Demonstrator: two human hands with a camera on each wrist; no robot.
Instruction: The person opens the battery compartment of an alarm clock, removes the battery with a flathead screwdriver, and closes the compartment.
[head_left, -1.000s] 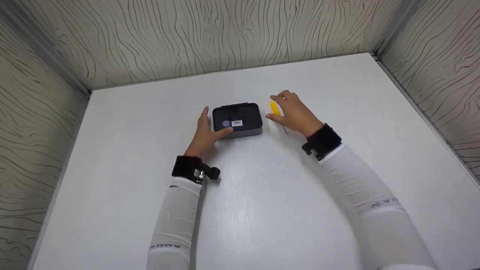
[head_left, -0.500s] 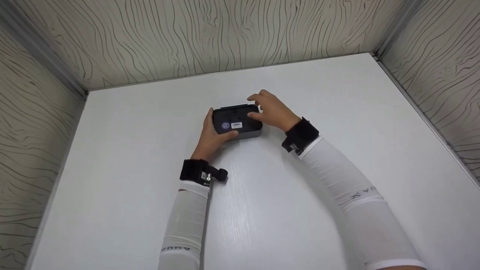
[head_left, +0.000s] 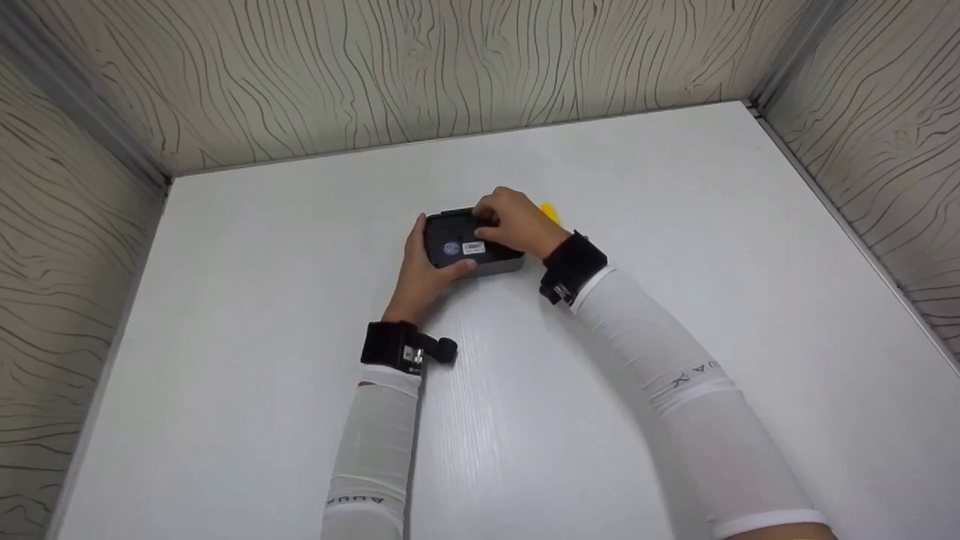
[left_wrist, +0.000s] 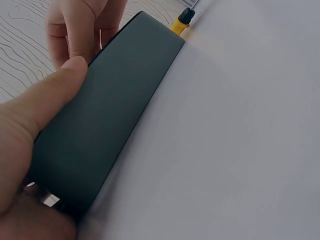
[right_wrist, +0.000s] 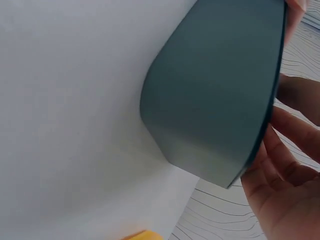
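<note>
The left hand grips the left end of a dark rectangular box, its thumb along the near edge. Two stickers show on the box's upper face. Over the right part of that face, the right hand has its fingers bent downward, thumb slightly apart. In the left wrist view, the left thumb presses the side of the box; the right hand is beyond its rim. The rim hides some right fingertips in the right wrist view, so contact there cannot be told.
A screwdriver with a yellow handle lies on the white table, right of the box and partly hidden by the right hand. Its black collar and metal shaft show in the left wrist view. Wood-patterned panels stand around the table.
The right hand has moved left from beside the yellow handle to over the box, its fingers now more bent. The left hand has shifted slightly right against the box and holds its end.
</note>
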